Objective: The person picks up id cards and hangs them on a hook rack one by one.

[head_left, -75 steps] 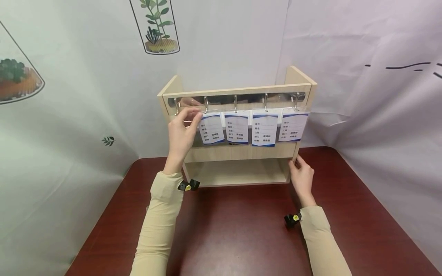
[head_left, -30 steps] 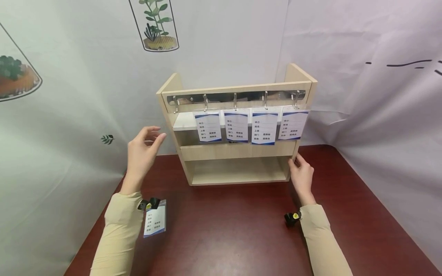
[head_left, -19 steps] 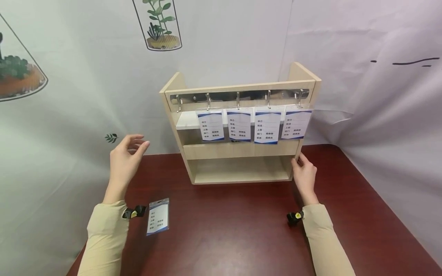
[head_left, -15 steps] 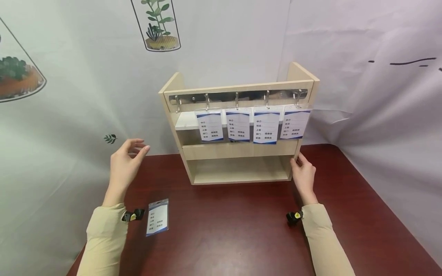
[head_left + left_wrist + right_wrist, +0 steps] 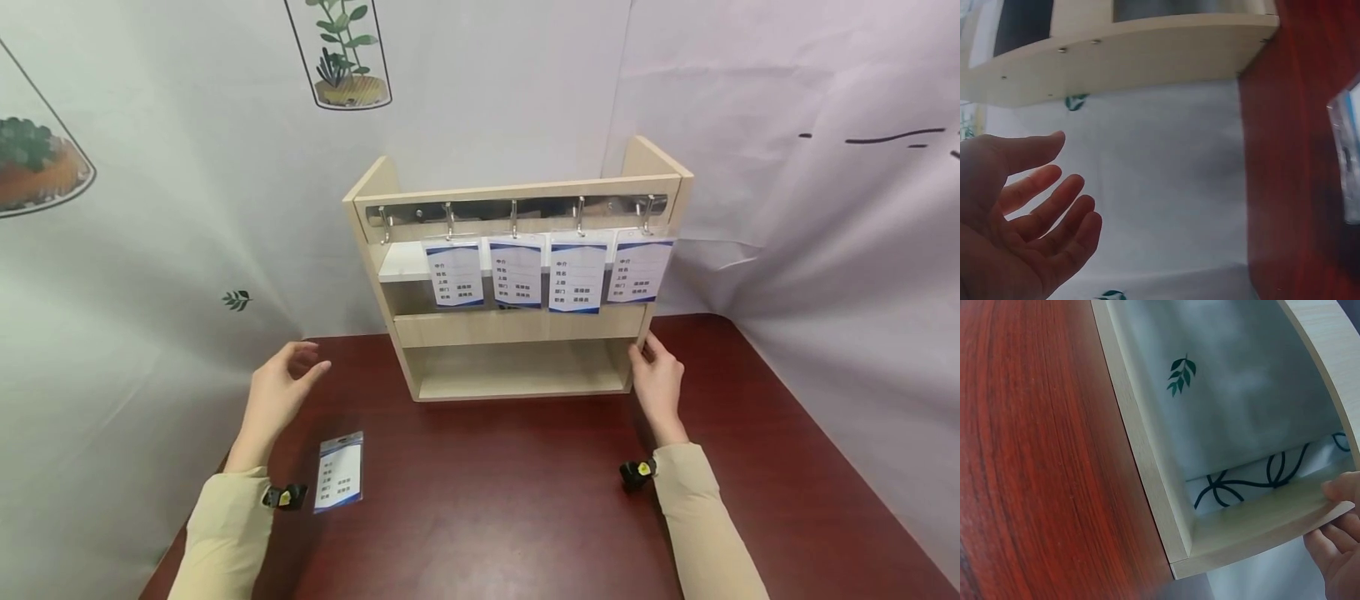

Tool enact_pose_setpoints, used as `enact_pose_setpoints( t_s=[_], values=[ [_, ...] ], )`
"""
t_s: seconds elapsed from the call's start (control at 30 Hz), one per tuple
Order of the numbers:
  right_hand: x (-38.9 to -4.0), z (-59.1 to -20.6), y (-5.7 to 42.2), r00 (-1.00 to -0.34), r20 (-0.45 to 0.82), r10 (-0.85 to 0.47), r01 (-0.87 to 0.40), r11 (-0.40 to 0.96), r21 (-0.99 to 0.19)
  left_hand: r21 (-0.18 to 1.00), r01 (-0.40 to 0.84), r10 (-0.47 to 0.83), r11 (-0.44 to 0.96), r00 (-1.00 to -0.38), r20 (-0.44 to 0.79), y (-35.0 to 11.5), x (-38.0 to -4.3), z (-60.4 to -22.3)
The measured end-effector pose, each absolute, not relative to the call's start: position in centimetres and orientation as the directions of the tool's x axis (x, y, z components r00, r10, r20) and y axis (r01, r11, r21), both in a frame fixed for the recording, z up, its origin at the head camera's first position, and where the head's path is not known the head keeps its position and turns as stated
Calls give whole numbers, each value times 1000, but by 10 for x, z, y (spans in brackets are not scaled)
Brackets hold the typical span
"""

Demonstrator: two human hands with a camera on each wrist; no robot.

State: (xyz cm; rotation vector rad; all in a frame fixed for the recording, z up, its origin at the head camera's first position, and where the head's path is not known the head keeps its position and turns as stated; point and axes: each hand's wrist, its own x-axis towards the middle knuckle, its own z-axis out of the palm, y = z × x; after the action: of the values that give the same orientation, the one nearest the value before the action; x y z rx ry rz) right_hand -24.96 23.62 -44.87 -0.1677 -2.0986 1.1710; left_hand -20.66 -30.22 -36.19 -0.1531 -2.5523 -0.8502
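My left hand [image 5: 277, 400] hovers above the dark red table with nothing in it, fingers bent loosely and thumb apart from them; the left wrist view shows the same gap. Closest to it is a badge in a clear holder [image 5: 339, 472], lying on the table. With thumb and fingers, my right hand [image 5: 657, 379] grips the right side panel of a light wooden shelf [image 5: 517, 330]; in the right wrist view the thumb [image 5: 1341, 486] lies on the panel's inner face. Several badges [image 5: 577, 275] hang in a row from hooks on the shelf's metal strip [image 5: 540, 208]. The leftmost hook [image 5: 385, 225] is bare.
The table [image 5: 510, 500] extends in front of the shelf and to both sides. White printed cloth [image 5: 187, 208] encloses the back and sides. Across the shelf runs a white board [image 5: 402, 262], with an open compartment [image 5: 517, 371] at the bottom.
My left hand has let go of the left hanging badge, moved left away from the hooks, and lowered towards the table. The lying badge has come into sight. My right hand stays on the shelf.
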Motion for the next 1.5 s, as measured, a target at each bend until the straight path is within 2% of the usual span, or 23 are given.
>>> enact_pose_setpoints(
  t_s=[0.53, 1.27, 1.5],
  values=[
    [-247, -447, 235, -736, 531, 420, -229, 583, -779, 544, 106, -16, 832, -977, 214, -316, -199, -394],
    [-249, -452, 234, -740, 521, 425, -236, 561, -793, 525, 18, 43, 851, -998, -35, -326, -194, -434],
    [-249, -450, 235, -738, 526, 422, -239, 566, -789, 531, 36, 82, 847, -995, -63, -326, -196, -442]
  ],
)
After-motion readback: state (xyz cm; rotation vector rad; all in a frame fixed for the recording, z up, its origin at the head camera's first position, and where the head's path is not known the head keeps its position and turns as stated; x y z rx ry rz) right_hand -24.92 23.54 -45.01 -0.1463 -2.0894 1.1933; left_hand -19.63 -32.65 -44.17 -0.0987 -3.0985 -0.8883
